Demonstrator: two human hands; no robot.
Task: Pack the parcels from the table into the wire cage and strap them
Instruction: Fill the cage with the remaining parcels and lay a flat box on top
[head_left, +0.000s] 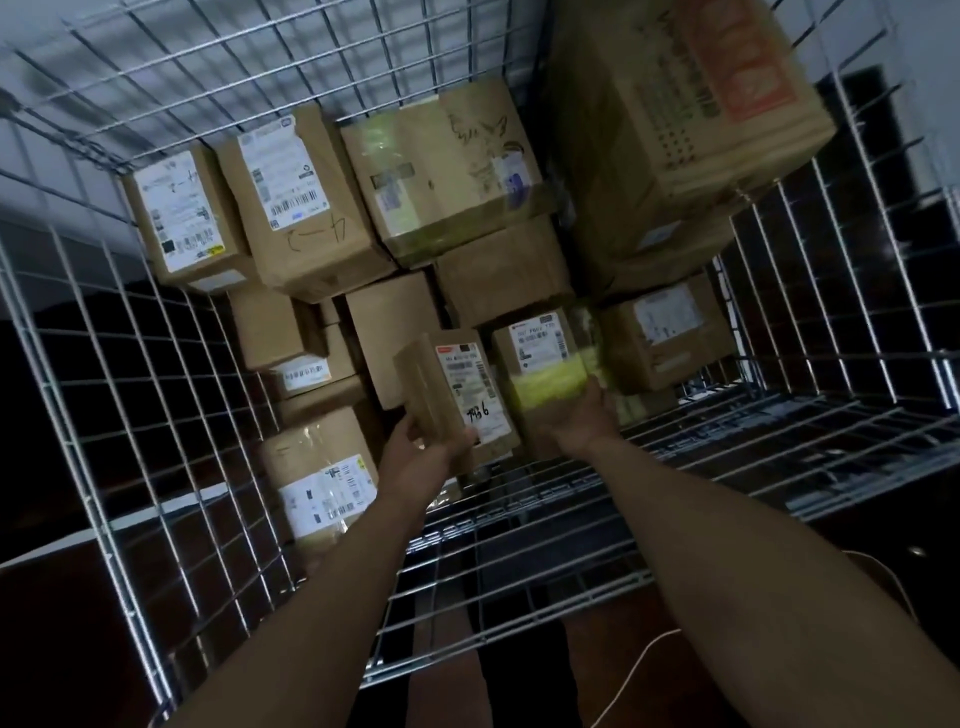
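The left hand (423, 441) grips a small labelled parcel (460, 387). The right hand (582, 415) meets a yellow-taped parcel (543, 358), its fingers too blurred to tell their hold. Both parcels sit low in the wire cage (519, 566), with stacked parcels (311, 208) at the far side, dark floor (62, 623) beneath, and a pale wall (47, 171) beyond.

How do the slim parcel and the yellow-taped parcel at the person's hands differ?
The slim parcel is narrower, tilted, gripped by the left hand; the yellow-taped parcel is wider, touched by the right hand. Only the slim parcel shows black handwriting. Both are brown cardboard with white labels.
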